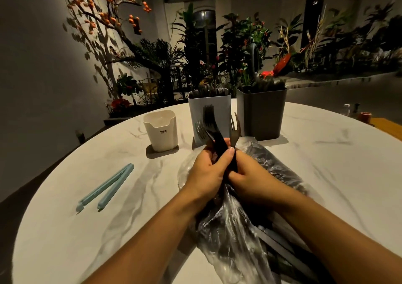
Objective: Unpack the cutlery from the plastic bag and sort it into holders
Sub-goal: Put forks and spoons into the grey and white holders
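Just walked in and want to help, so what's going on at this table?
A person is unpacking dark forks from a clear plastic bag lying on the marble table. The left hand grips a bunch of forks, and the right hand holds one fork beside them. The white holder and grey holder already hold cutlery; the small cream holder looks empty. A blue bag clip lies open at the left.

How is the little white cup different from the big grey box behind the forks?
The cream holder is small with printed letters; the dark grey holder is taller, wider and plain. The cream holder shows no cutlery above its rim; the dark grey holder has cutlery sticking out. Both stand upright on the table.
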Demonstrator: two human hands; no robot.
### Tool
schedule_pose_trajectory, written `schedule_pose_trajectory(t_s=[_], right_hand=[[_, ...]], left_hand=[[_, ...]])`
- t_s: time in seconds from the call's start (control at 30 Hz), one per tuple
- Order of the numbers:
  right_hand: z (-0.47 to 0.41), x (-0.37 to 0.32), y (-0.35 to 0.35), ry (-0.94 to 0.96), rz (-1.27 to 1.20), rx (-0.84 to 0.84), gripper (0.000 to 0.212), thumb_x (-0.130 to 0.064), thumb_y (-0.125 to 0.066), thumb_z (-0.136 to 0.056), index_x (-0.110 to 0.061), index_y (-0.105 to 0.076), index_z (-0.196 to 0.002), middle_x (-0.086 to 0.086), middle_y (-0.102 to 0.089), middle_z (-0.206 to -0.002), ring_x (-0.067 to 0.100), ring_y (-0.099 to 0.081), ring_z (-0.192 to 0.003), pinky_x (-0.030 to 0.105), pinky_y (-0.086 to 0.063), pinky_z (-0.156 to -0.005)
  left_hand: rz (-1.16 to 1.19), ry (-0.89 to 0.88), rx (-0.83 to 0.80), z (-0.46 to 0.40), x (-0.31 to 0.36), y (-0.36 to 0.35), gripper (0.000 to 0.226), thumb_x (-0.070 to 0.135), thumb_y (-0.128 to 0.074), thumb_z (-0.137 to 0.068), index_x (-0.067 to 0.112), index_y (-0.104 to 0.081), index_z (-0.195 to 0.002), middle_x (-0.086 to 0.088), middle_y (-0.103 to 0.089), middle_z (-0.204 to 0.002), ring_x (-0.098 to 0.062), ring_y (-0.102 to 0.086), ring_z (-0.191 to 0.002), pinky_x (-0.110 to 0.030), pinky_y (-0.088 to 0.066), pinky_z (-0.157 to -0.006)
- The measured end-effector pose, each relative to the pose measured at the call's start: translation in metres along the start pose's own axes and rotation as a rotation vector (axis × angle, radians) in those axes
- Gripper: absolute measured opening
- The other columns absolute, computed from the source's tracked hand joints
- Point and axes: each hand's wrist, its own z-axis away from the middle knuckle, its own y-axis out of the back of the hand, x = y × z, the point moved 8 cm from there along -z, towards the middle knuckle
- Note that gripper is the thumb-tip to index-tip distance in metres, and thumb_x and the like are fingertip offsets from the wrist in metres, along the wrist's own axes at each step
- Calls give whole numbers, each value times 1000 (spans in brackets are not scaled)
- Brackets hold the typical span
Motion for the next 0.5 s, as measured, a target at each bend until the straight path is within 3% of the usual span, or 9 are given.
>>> schedule_pose_trajectory(t_s=[0.13,0.23,0.33,0.5], right_hand=[[0,-4,0,41,129,26,33,-10,-47,-97,-17,-52,-129,0,-64,-116,12,-61,-107,39,-51,-97],[1,-10,1,65,114,34,22,-21,-45,-103,-18,-58,-121,-3,-67,-108,9,-63,-99,37,-53,-90],[4,-15,1,71,102,16,26,-33,-41,-105,-23,-62,-116,-10,-67,-103,1,-62,-92,30,-52,-86],[1,-9,3,6,80,52,30,-36,-42,-104,-19,-66,-108,-3,-69,-96,11,-65,-90,45,-53,-88]], left_hand=[[16,38,-27,-1,-3,-1,26,22,-54,-102,14,-69,-121,6,-75,-110,-2,-69,-103,-13,-52,-80],[79,60,-14,-3,-3,2,30,25,-48,-104,9,-70,-118,-3,-75,-113,-8,-69,-107,-18,-54,-86],[104,74,-15,-5,-3,6,37,24,-42,-107,4,-70,-119,-8,-74,-116,-17,-67,-114,-27,-52,-99],[178,120,1,-8,-6,12,43,22,-36,-108,-2,-69,-119,-15,-73,-115,-23,-68,-114,-36,-50,-105]])
